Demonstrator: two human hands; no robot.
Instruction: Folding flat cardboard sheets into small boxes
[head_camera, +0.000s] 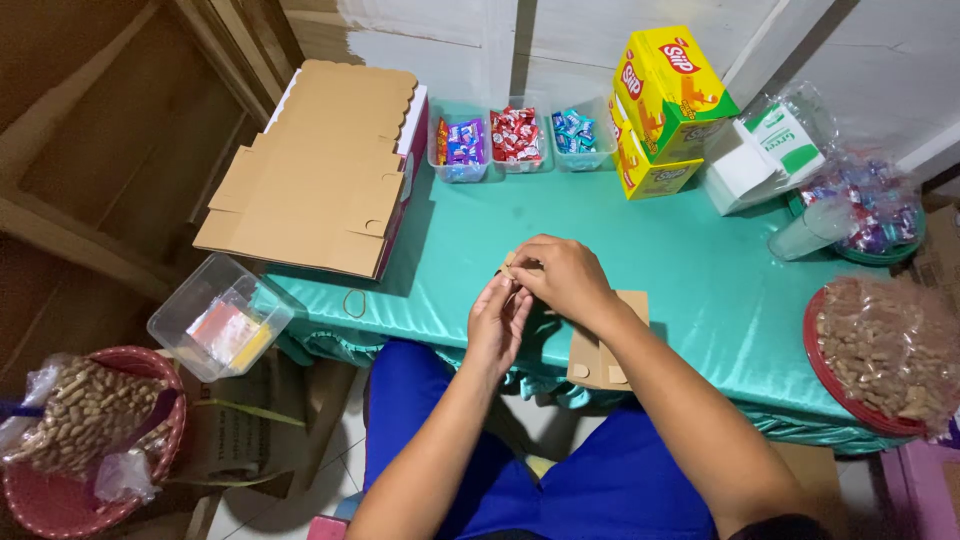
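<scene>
Both my hands meet over the near edge of a table covered in teal cloth. My left hand and my right hand pinch a small tan piece of cardboard between their fingertips. Most of that piece is hidden by my fingers. A flat brown cardboard cut-out lies under my right forearm at the table's edge. A rubber band lies on the cloth to the left.
A stack of flat cardboard boxes sits at the back left. Three clear tubs of wrapped sweets stand at the back, next to yellow snack boxes. A red tray of bagged snacks is on the right, a peanut basket lower left.
</scene>
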